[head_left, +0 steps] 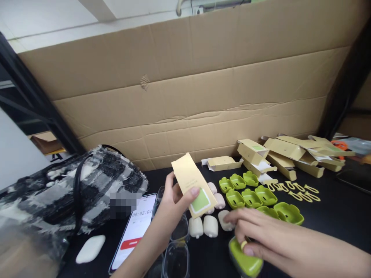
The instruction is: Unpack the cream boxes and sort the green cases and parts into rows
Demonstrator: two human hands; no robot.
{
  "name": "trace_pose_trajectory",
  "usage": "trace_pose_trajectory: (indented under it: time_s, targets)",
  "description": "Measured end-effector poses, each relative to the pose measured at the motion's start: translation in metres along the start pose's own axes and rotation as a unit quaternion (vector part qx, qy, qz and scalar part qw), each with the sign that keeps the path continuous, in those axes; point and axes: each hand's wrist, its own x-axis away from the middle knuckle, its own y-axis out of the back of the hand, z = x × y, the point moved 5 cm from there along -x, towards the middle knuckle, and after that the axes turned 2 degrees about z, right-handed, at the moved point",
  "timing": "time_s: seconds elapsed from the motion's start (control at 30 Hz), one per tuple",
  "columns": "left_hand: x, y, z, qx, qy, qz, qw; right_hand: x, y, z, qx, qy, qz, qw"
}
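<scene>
My left hand is closed on a pale yellow cardboard box with a green label, tilted up over the table. The thumb presses on the label's edge. My right hand is at the front, its thumb and fingers pinched around a small pale yellow piece on top of a green container with a clear lower part. Just beyond its fingertips, an off-white rounded block sits on the table. More off-white blocks stand between the two hands.
Several green flower-shaped trays and pale yellow ring pieces lie right of centre. Opened boxes are piled behind. Clear cups stand beside my left forearm, near a phone, a white case and a checked bag.
</scene>
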Motion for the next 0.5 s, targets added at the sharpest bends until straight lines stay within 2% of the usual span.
trace_pose_trajectory:
  time_s: [0.03,0.07,0.1,0.13,0.2,0.23,0.3,0.37,0.43,0.5]
  targets:
    - [0.001,-0.001,0.002,0.010,0.012,0.005,1.000,-0.001,-0.006,0.000,-0.029,0.004,0.050,0.998]
    - [0.002,-0.003,0.004,0.022,0.021,0.013,0.999,-0.001,-0.009,-0.002,-0.047,0.002,0.070,0.996]
    - [0.004,-0.005,0.007,0.036,0.029,0.026,0.999,-0.001,-0.009,-0.004,-0.053,-0.004,0.059,0.997]
    - [0.006,-0.008,0.009,0.050,0.035,0.044,0.997,-0.001,-0.006,-0.005,-0.038,-0.008,0.014,0.999]
    - [0.012,-0.015,0.015,0.080,0.051,0.079,0.992,0.003,0.000,-0.002,0.039,0.026,-0.079,0.996]
    - [0.015,-0.019,0.018,0.095,0.063,0.094,0.989,0.005,0.000,0.002,0.089,0.055,-0.107,0.989]
    - [0.022,-0.028,0.025,0.120,0.099,0.118,0.981,0.009,-0.004,0.010,0.171,0.119,-0.109,0.972]
    - [0.027,-0.034,0.029,0.144,0.130,0.128,0.973,0.012,-0.007,0.013,0.204,0.155,-0.088,0.963]
    - [0.030,-0.037,0.029,0.168,0.143,0.131,0.967,0.013,-0.006,0.012,0.208,0.154,-0.086,0.962]
    - [0.030,-0.039,0.025,0.192,0.144,0.142,0.960,0.015,-0.003,0.008,0.201,0.124,-0.108,0.966]
